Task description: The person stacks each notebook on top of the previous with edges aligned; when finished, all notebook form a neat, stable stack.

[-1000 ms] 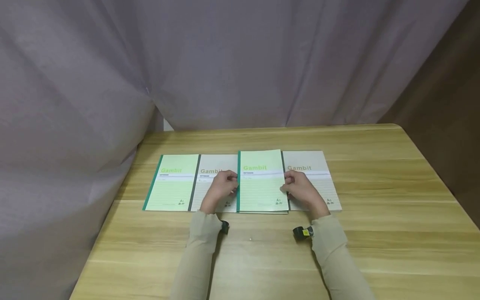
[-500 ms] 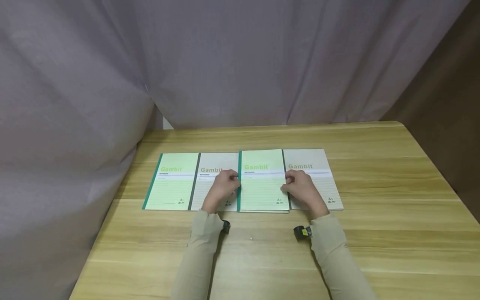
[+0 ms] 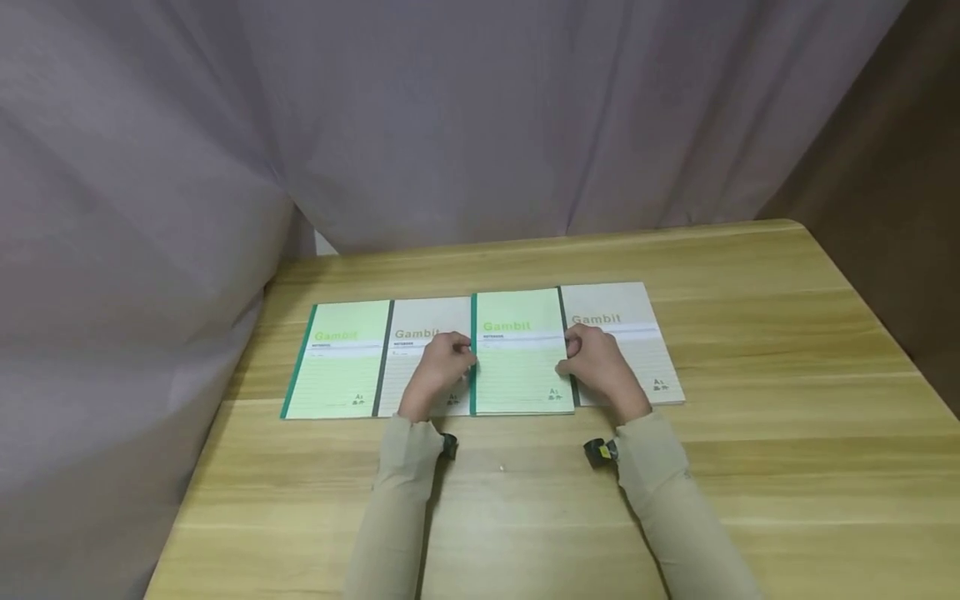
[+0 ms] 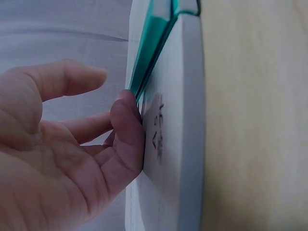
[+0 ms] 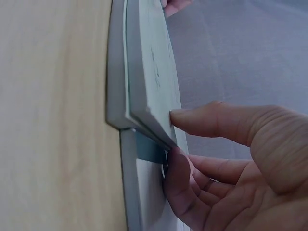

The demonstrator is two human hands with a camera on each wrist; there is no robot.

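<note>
Your left hand point(image 3: 442, 367) pinches the teal spine edge of the green notebook point(image 3: 520, 354), fingers curled against it. That notebook is pale green, ruled, with "Gambit" printed near the top. It lies third in a row of four on the wooden table point(image 3: 750, 467), straight ahead at twelve o'clock, overlapping its grey neighbours. Your right hand point(image 3: 600, 371) grips its opposite edge at three o'clock.

Wood table point(image 3: 750, 467), light grain, w/ a grey curtain point(image 3: 450, 125) hung behind & down the left side. Brown wall point(image 3: 900, 167) at far right. Far-left green notebook point(image 3: 337, 358) lies flat by the table's left edge, just beside a grey one.
</note>
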